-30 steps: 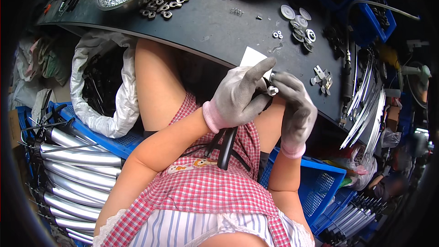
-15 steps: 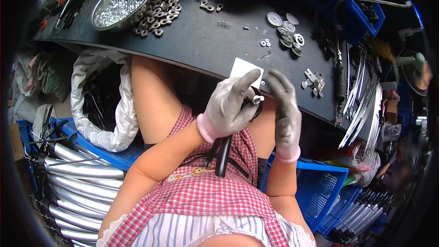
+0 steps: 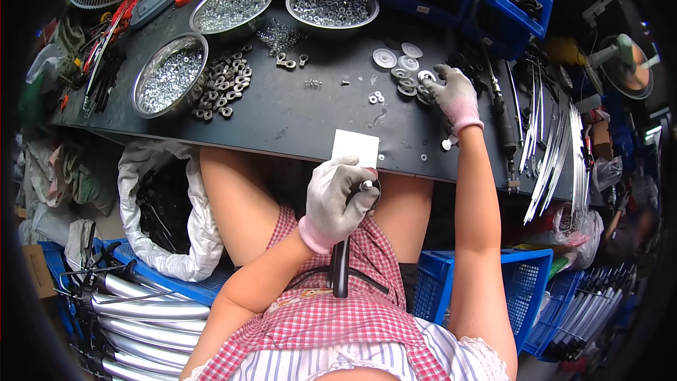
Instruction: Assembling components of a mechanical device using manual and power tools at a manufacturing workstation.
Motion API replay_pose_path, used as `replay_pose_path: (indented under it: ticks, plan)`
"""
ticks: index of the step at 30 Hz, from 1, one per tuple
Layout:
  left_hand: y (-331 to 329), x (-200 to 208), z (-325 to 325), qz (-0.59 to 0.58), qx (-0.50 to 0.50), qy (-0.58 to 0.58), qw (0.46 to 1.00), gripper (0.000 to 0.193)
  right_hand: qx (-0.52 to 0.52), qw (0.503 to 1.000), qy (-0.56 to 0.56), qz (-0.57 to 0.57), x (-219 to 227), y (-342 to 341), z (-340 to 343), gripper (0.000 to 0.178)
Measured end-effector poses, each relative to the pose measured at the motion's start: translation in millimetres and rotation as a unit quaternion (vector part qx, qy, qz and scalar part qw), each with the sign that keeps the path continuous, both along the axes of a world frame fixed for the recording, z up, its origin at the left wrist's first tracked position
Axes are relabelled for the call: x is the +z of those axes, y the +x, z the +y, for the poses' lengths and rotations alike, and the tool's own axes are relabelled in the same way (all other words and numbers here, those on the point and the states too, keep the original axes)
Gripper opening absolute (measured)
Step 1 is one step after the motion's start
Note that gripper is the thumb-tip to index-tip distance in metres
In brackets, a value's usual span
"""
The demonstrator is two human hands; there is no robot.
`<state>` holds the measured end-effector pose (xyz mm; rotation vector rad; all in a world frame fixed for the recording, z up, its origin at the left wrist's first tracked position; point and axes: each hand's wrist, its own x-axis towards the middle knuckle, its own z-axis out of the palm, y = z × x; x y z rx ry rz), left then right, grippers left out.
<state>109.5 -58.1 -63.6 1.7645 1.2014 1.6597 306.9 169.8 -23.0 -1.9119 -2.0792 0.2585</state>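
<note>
My left hand (image 3: 333,199), in a grey-white glove, is closed around a black tube-handled part above my lap. Its black tube (image 3: 340,268) points down toward my apron, and a short metal pin (image 3: 366,185) sticks up by my thumb. A white square card (image 3: 355,148) lies at the table edge just beyond that hand. My right hand (image 3: 455,95), gloved too, is stretched over the right part of the table with its fingers apart. Beside its fingertips are translucent plastic discs (image 3: 407,64) and several small black parts (image 3: 468,65).
Steel bowls of nuts (image 3: 171,77) stand at the back left, next to a pile of metal eye fittings (image 3: 224,85). Loose springs (image 3: 312,85) and small white rings (image 3: 376,98) dot the middle. Silver strips (image 3: 557,162) lie at the right; a blue crate (image 3: 525,289) sits below.
My right hand has moved away from the left hand, out to the discs and black parts at the right. The left hand still holds the black tube-handled part. The view has shifted.
</note>
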Motion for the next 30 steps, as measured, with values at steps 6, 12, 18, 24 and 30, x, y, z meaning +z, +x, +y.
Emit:
replay_pose_path:
  ticks: [6, 12, 18, 24, 30]
  plan:
    - [3.2, -6.8, 0.5, 0.027, 0.035, 0.046, 0.998, 0.019, 0.07, 0.997, -0.027, -0.032, -5.2, 3.5, 28.8, 0.044]
    - [4.1, -11.2, -2.6, 0.011, 0.039, 0.021, 0.999, 0.018, 0.077, 0.981, -0.05, 0.174, -9.7, 17.6, 19.8, 0.031]
    - [1.7, -8.4, 2.7, 0.03, 0.035, 0.041, 0.998, 0.016, 0.079, 0.861, 0.178, 0.47, 11.0, -4.0, -38.0, 0.018]
    - [7.5, -0.6, -1.2, -0.112, -0.035, -0.051, 0.992, 0.044, 0.191, 0.784, -0.202, 0.554, 54.1, -49.4, -186.8, 0.017]
    - [0.3, -2.7, 8.0, -0.027, -0.023, 0.053, 0.998, 0.087, 0.173, 0.794, -0.194, 0.55, 46.8, -55.1, -188.7, 0.016]
